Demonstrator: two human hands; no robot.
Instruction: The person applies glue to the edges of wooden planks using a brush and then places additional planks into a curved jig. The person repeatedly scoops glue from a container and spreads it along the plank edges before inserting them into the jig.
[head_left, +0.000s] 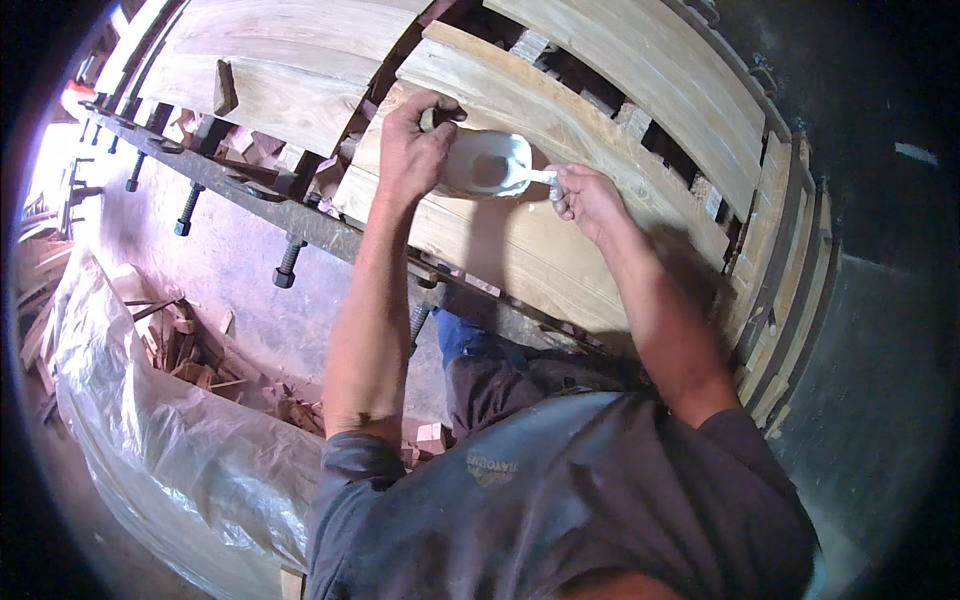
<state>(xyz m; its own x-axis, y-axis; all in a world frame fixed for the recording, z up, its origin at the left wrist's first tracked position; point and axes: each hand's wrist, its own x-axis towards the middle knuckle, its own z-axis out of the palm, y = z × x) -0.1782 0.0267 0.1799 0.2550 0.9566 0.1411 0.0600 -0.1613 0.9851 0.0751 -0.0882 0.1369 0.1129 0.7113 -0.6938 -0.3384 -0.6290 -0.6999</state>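
over a row of pale wooden boards (560,130) laid side by side in a metal clamping frame (250,195), a person leans in with both bare arms reaching up from the lower edge of the view. the left hand (415,145) is clenched around the rim of a white scoop-shaped container (485,165), holding it tilted just above the boards near the middle of the picture. the right hand (585,200) sits just beside it, fingers pinched on a small white stick-like tool (540,178) whose tip meets the container's edge; what the tool is cannot be told. the boards curve with the lens, with dark gaps and small wooden blocks between some of them. threaded bolts (288,262) hang below the frame's bar. lower left, a sheet of clear plastic (180,430) lies crumpled on the floor next to a pile of wood offcuts (190,355). the person wears a dark grey shirt (560,500).
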